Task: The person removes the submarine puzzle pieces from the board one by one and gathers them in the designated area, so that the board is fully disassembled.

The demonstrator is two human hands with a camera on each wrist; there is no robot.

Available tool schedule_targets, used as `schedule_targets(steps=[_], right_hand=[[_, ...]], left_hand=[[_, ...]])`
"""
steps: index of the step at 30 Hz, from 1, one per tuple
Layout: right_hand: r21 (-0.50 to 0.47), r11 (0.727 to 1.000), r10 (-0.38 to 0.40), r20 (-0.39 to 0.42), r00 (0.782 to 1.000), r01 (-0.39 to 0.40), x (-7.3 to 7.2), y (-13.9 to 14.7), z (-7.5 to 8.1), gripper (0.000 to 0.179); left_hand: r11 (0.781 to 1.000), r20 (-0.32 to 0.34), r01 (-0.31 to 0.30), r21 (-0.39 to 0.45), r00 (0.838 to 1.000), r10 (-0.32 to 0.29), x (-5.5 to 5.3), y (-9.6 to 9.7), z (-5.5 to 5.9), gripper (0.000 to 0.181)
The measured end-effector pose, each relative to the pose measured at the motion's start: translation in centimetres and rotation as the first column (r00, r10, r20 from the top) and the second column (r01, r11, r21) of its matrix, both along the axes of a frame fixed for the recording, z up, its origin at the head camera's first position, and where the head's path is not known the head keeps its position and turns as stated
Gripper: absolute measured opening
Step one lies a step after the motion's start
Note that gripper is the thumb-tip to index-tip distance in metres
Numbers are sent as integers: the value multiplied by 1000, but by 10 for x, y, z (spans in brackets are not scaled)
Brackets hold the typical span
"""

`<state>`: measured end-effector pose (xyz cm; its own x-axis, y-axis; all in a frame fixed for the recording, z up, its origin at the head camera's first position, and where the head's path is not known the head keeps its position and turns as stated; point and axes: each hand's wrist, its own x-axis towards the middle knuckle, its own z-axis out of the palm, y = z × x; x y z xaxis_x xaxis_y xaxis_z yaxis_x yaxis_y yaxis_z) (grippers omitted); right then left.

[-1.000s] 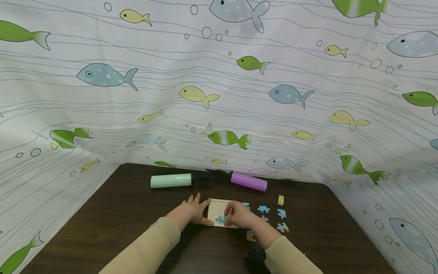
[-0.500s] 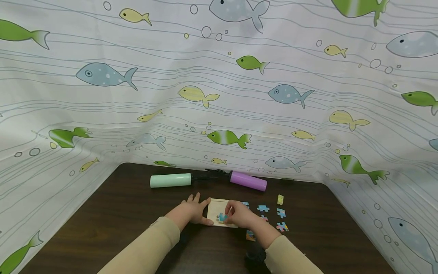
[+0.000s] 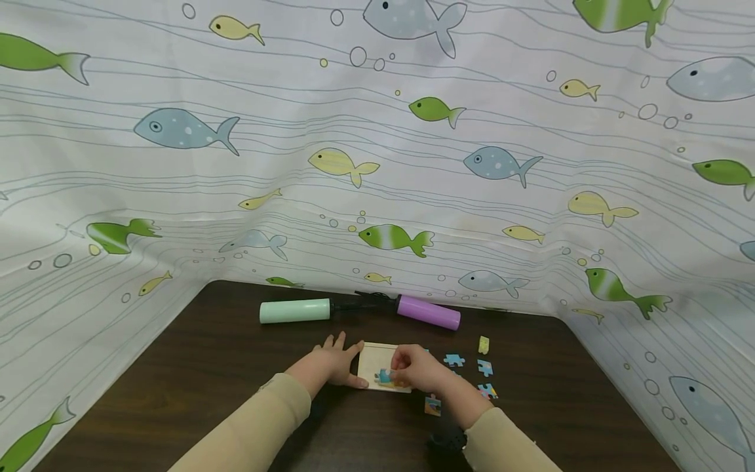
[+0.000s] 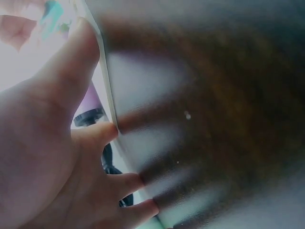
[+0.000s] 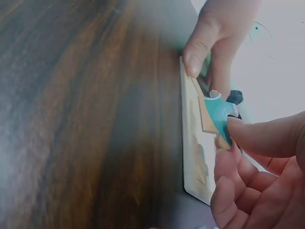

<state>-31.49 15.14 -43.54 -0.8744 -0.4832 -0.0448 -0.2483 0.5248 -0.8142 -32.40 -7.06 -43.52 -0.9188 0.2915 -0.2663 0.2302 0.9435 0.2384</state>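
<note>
A light wooden puzzle board (image 3: 376, 357) lies on the dark table. My left hand (image 3: 335, 362) has its fingers spread, with thumb and index finger touching the board's left edge. In the left wrist view, the left thumb (image 4: 78, 62) lies along that edge and the other fingertips rest on the table. My right hand (image 3: 417, 368) pinches a blue and tan jigsaw piece (image 5: 217, 114) between thumb and fingers, tilted just over the board's near part. Below it, the right wrist view has a blurred teal-orange patch on the board; I cannot tell whether it is another piece.
Right of the board are loose jigsaw pieces: blue (image 3: 454, 360), blue-white (image 3: 485, 368), pink-yellow (image 3: 487, 391), orange-blue (image 3: 433, 406). A small yellow piece (image 3: 484, 345) lies behind them. A mint cylinder (image 3: 295, 311) and a purple cylinder (image 3: 429, 312) lie at the back, before a fish-print curtain (image 3: 413, 196).
My right hand has shifted slightly right and turned the jigsaw piece over the board, so more of its tan side shows. My left hand has stayed on the board's edge.
</note>
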Motion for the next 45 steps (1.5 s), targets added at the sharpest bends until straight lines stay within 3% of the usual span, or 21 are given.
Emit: schedule_targets(steps=[8, 12, 24, 34, 38, 45], right_hand=[[-30, 1000, 6, -12, 1000, -6, 10, 26, 7, 10], [-41, 999, -12, -5, 1000, 11, 15, 46, 8, 10], [-55, 998, -35, 107, 994, 41, 36, 120, 3, 10], [-32, 998, -47, 162, 986, 53, 46, 144, -4, 12], [-12, 998, -66, 137, 988, 69, 43, 145, -9, 10], [88, 984, -158, 1, 988, 157, 44, 139, -14, 18]], left_hand=[[1000, 0, -6, -2, 1000, 6, 4, 0, 6, 92], [1000, -2, 2, -1, 1000, -2, 2, 0, 2, 94], [1000, 2, -13, 0, 1000, 13, 8, 0, 9, 90], [1000, -9, -5, 8, 1000, 5, 6, 1, 7, 91], [1000, -12, -4, -2, 1000, 4, 6, 1, 7, 91], [1000, -8, -11, -7, 1000, 11, 3, 1, 2, 92]])
